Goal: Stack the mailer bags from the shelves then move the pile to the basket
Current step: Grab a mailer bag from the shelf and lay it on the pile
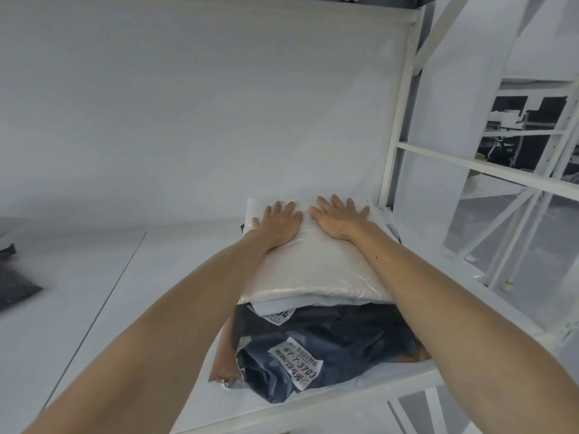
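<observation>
The pile of mailer bags (316,308), puffy cream plastic bag (313,270) over dark navy plastic bags (351,336), sits on the white shelf (141,308) under left hand (277,225) and right hand (340,219), both spread flat, pressing; stacking seems done, and lifting next needs a grip underneath.

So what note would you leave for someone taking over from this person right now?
Hands: left hand and right hand lie flat, side by side, pressing on the pale bag.
Where: pale bag on top, dark labelled bag beneath, on the white shelf.
Done: several bags stacked.
Left: a stray dark bag lies at far left; nothing moved yet; no basket in view.
</observation>
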